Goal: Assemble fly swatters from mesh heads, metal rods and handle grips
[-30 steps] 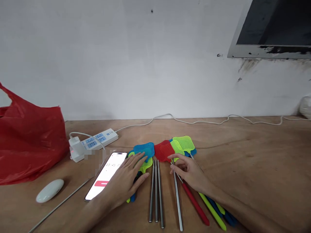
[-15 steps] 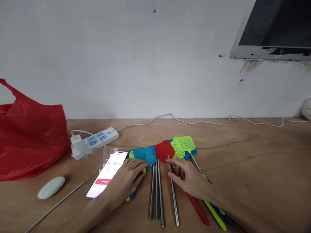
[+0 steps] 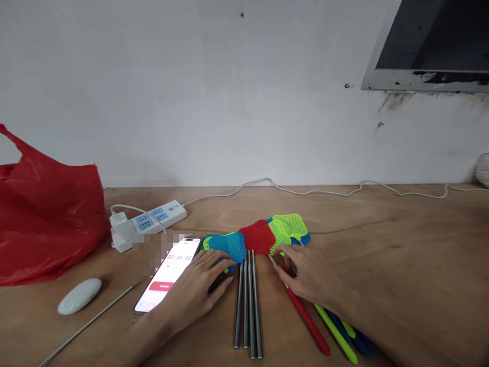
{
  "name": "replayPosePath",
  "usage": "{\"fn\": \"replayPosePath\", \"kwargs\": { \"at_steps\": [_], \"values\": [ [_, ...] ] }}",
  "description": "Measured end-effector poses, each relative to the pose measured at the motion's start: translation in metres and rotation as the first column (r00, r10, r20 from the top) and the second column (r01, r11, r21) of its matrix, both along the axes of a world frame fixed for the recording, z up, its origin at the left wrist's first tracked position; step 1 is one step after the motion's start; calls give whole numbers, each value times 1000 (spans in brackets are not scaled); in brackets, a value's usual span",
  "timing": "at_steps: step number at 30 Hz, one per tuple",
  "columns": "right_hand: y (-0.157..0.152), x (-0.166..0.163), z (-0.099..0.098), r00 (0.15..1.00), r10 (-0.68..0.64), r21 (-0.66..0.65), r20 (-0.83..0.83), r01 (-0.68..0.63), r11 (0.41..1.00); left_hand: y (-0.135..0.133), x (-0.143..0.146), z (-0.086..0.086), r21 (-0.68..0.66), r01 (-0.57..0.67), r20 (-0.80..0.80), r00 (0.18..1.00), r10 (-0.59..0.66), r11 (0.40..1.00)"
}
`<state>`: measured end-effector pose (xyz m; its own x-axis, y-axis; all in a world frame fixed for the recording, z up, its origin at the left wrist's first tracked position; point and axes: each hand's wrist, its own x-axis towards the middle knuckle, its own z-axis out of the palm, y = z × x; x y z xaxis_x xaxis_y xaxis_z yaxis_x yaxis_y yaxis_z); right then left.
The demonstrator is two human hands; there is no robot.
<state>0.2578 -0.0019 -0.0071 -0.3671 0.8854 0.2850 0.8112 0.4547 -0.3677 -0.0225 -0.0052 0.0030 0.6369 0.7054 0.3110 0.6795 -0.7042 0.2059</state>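
Note:
Fly swatter pieces lie in front of me. My left hand [image 3: 208,278] is open, its fingers spread over the blue mesh swatter head [image 3: 228,243]. My right hand [image 3: 301,270] has its thumb and index finger apart, with the metal end of a red-handled rod [image 3: 307,321] at their tips; I see no firm grip. The remaining fingers curl over other rods, partly hidden. Between the hands lie several bare metal rods [image 3: 246,306], side by side. A red mesh head [image 3: 257,237] and yellow-green mesh heads [image 3: 290,227] overlap behind them. A yellow-green handle [image 3: 336,334] runs below my right wrist.
A phone [image 3: 168,272] with a lit timer lies by my left forearm. A white power strip [image 3: 158,216], a red plastic bag [image 3: 49,214] and a white oval object [image 3: 79,296] are on the left. A cable [image 3: 313,192] runs along the wall.
The metal rod that my right hand held has moved left to lie against the other bare rods. My right hand has let it go and shifted right to the red-handled rod.

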Motion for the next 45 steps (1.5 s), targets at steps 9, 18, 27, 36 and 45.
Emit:
{"fn": "replayPosePath", "kwargs": {
  "at_steps": [9,18,27,36,45],
  "values": [
    [-1,-2,-8,988,-12,13,155,10,1000,-8,4,6,-43,131,27,991,-130,990],
    [4,2,-11,991,-127,18,36,126,992,-14,9,8,-84,235,31,972,-233,968],
    [10,0,-8,728,-146,-172,-670,39,984,-17,12,6,-97,271,37,963,-269,958],
    [11,-1,2,334,-407,-470,-850,-131,873,-20,11,5,-99,302,40,953,-300,948],
    [9,-6,4,303,-388,-461,-871,-229,857,-17,8,7,-15,263,49,964,-262,965]
  ]
}}
